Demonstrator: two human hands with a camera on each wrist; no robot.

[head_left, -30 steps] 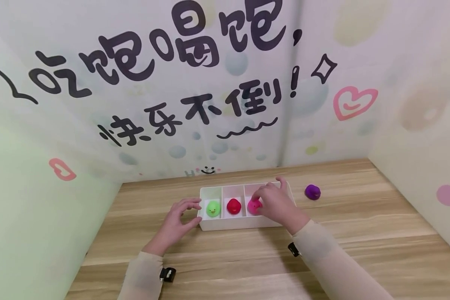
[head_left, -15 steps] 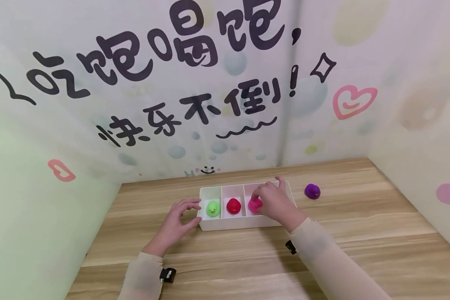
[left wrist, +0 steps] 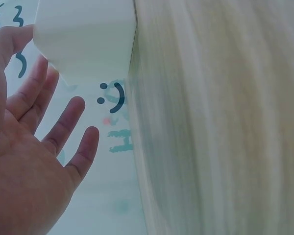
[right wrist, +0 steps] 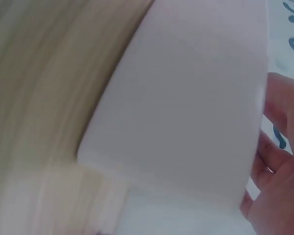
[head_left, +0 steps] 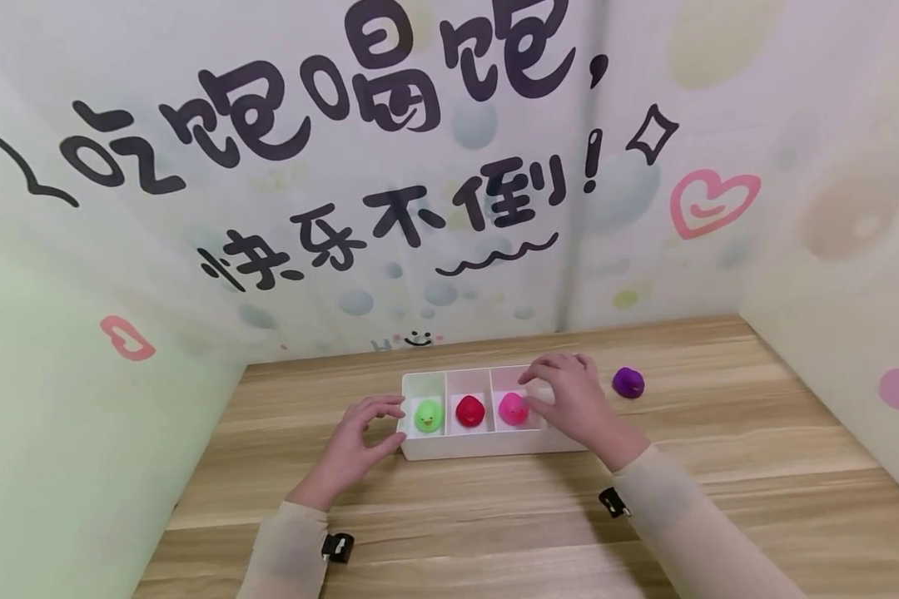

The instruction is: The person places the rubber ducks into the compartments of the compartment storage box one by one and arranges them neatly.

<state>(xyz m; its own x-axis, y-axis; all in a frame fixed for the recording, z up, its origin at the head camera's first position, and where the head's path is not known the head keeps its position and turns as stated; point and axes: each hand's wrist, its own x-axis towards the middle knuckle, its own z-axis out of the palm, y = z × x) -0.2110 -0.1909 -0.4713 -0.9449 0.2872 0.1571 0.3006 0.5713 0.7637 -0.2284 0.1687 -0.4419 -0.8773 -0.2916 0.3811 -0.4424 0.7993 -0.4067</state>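
A white divided box (head_left: 457, 448) lies lengthwise on the table. In its compartments, left to right, sit a green rubber duck (head_left: 429, 415), a red rubber duck (head_left: 469, 411) and a pink rubber duck (head_left: 513, 408). My left hand (head_left: 355, 437) is at the box's left end, thumb and fingertips at its rim, fingers loosely spread. Over the right part of the box is my right hand (head_left: 577, 403), fingers bent and parted, nothing between them; it hides that end. In the right wrist view, the right hand (right wrist: 279, 161) shows beside the box's outer wall (right wrist: 181, 103).
A purple rubber duck (head_left: 628, 383) lies on the wooden table (head_left: 479, 516), right of the box. Behind the table hangs a white printed wall (head_left: 307, 324), with side walls at left and right.
My right hand has let go of the pink duck and moved a little right, its fingers parting. The pink duck stays in its compartment. The left hand keeps its place.
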